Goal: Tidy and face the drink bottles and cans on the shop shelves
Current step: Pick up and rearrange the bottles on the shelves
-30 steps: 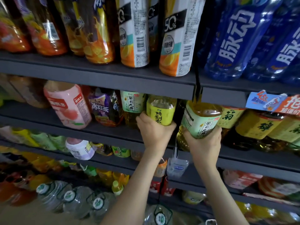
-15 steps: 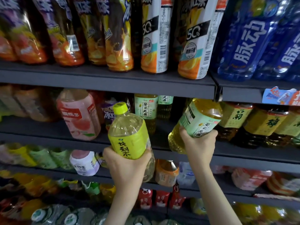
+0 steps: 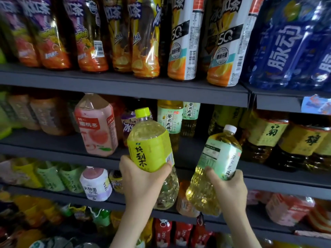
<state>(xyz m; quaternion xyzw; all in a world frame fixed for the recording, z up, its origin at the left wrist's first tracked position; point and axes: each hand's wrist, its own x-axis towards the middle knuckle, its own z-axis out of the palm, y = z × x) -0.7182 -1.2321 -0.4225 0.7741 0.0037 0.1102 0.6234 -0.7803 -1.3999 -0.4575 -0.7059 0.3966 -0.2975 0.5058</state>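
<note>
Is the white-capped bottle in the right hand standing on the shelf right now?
No, the right hand holds the white-capped bottle tilted, off the shelf, in front of its edge.

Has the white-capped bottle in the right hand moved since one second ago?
Yes. The white-capped bottle came outward and down from the middle shelf; its base now hangs below that shelf's front edge.

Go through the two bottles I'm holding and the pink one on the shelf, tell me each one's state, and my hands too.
Yellow-green bottle: capped, upright, held in front of the shelf.
Pale green bottle: capped, tilted right, nutrition panel towards the camera.
Pink bottle: standing on the shelf, front label outward.
Left hand: grips the yellow-green bottle.
Right hand: grips the pale green bottle.
</note>
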